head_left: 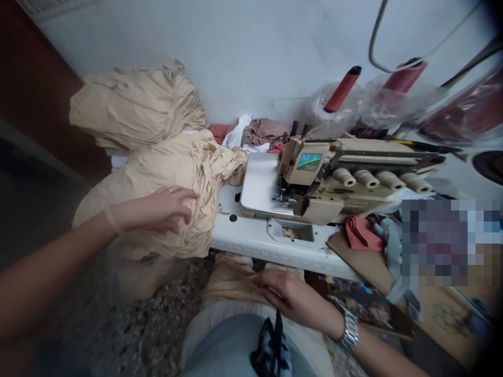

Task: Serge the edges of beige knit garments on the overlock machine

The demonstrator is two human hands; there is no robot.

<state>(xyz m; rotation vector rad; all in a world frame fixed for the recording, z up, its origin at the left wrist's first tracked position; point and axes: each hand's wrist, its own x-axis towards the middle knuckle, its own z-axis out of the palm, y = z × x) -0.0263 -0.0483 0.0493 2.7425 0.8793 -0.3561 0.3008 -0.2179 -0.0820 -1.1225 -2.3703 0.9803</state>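
Observation:
My left hand is over a heap of beige fabric pieces at the table's left end, its fingers apart and slightly bent. Whether the fingertips touch the cloth, I cannot tell. In front of my body, my right hand has its fingers closed at the edge of a beige fabric piece that lies over my lap. A beige overlock sewing machine stands to the right of the heap, with its silver work plate bare.
Another beige fabric stack rises at the back left. Red thread cones in clear plastic stand behind the machine. Coral cloth lies on the right. The white table edge runs between machine and lap. A small tray is sunk into it.

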